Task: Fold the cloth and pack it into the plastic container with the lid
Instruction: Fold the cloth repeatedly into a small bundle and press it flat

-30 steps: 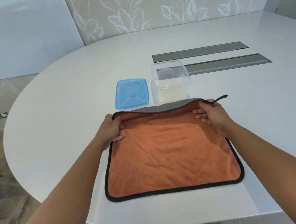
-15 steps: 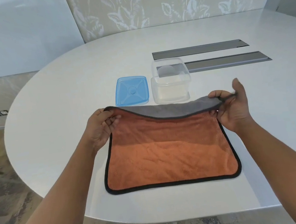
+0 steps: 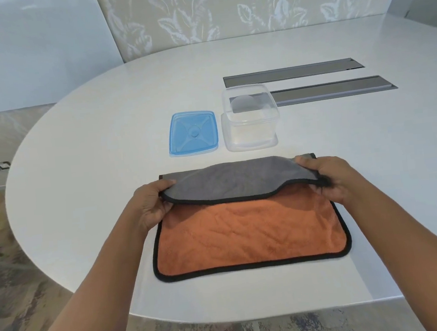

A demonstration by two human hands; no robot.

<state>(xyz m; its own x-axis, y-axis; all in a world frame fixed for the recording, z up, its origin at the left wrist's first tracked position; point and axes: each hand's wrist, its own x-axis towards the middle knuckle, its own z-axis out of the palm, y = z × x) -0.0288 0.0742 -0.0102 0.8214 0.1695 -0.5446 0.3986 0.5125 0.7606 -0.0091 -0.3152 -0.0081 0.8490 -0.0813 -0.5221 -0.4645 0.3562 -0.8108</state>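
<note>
Two hands: your left hand [image 3: 153,203] and right hand [image 3: 328,177] each pinch a far corner of the cloth [image 3: 247,232], fingers closed on the hem.
Fold: first one under way — grey flap drawn partly over the orange face.
Container: the plastic container [image 3: 249,119] stands empty beyond the cloth, blue lid [image 3: 193,133] just beside it.
Left: finish folding, pack, close.

We have 1 view, from a wide-angle camera worn on the head. It looks forward and down over the near edge of the counter [image 3: 80,178], close enough that both forearms fill the lower corners. The far wall [image 3: 223,10] closes the top, and floor [image 3: 17,304] shows at lower left.
</note>
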